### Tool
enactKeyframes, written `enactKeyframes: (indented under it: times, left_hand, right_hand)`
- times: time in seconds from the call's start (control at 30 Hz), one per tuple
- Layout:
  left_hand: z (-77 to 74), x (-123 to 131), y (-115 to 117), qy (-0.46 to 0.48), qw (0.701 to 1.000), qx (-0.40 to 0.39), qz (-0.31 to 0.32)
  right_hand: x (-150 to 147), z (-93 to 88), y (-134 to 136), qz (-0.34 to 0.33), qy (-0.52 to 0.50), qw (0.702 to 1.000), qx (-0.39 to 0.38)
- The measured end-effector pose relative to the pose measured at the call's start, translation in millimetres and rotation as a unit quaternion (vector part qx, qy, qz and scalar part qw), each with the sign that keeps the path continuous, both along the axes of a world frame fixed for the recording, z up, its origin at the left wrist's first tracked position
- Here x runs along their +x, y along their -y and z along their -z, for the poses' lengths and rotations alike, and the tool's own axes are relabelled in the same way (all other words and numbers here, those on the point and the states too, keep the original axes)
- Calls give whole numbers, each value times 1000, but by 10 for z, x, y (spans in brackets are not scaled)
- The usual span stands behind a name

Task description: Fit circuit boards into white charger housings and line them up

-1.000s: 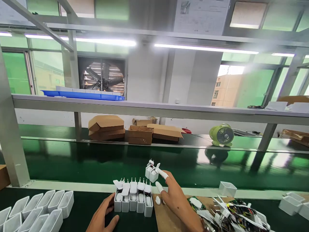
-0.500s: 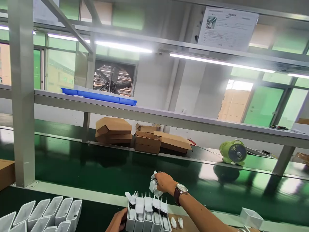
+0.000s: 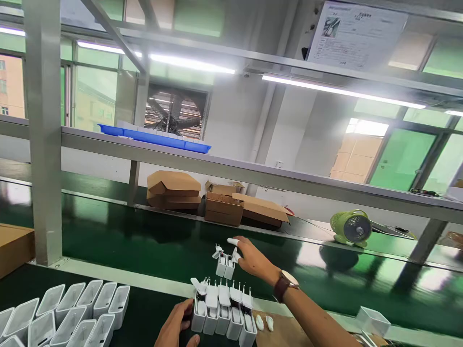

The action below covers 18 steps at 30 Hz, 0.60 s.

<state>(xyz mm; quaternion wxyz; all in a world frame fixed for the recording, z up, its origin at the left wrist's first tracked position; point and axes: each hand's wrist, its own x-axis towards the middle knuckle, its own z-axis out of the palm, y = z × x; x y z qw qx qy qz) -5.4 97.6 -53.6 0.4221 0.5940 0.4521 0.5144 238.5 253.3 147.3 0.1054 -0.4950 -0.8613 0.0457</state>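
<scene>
My right hand (image 3: 251, 257) reaches over the green conveyor belt (image 3: 152, 246), fingers spread, white finger cots on the tips. It rests beside two small white boxes with plug adapters (image 3: 224, 264) standing on the belt. My left hand (image 3: 176, 327) lies at the bottom edge, touching the left end of a row of several white boxes with adapters (image 3: 223, 314). I wear a watch (image 3: 282, 285) on the right wrist.
Several empty white trays (image 3: 68, 313) stand at lower left. Cardboard boxes (image 3: 217, 205) and a green desk fan (image 3: 351, 227) sit beyond the belt. A metal post (image 3: 43, 140) rises at left, a shelf with a blue tray (image 3: 155, 138) above. Another white tray (image 3: 372, 320) is at lower right.
My right hand carried the two boxes forward onto the belt, closed over them, and has now opened and drawn off to their right. The view swung left.
</scene>
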Motion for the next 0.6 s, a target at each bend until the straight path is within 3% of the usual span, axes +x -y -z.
enactKeyframes:
  times: [0.1,0.27,0.4,0.6]
  left_hand:
    - [-65,0,59,-21,1000,16,-13]
    - [-141,60,143,-56,998,24,-35]
    - [-146,86,181,-76,996,18,-48]
    - [55,56,124,-87,991,-7,-102]
  right_hand:
    - [323,95,263,65,-100,993,-7]
    - [669,511,936,115,-191,967,-124]
    - [479,810,1363,90,-232,947,-204]
    - [27,992,1528,138,-258,941,-167]
